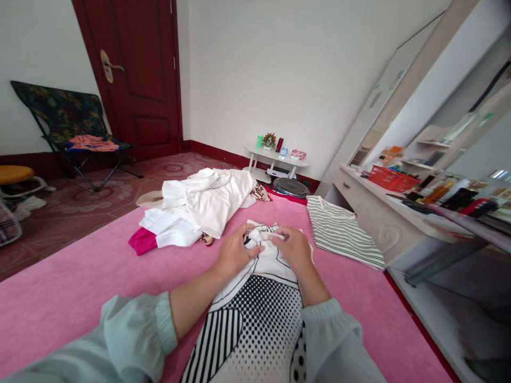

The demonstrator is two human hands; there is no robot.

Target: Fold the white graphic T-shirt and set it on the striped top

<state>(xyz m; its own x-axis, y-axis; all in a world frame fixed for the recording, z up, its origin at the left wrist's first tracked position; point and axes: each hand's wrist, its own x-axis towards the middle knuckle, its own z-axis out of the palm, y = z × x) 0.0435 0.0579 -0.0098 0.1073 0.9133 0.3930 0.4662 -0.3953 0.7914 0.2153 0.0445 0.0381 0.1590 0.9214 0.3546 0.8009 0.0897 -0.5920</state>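
Note:
A white garment with black dots and stripes [255,314] lies spread on the pink bed cover [80,282] in front of me. My left hand [235,251] and my right hand [293,246] rest on its far end, side by side. Both have their fingers curled and pinching the bunched fabric near the collar. Pale green sleeves cover my forearms.
A pile of white clothes with a magenta piece [195,210] lies beyond my hands. A folded striped top [343,231] sits at the right. A white dresser with a red basket [389,178] runs along the right edge. A folding chair [72,133] and dark red door [136,74] stand at the back.

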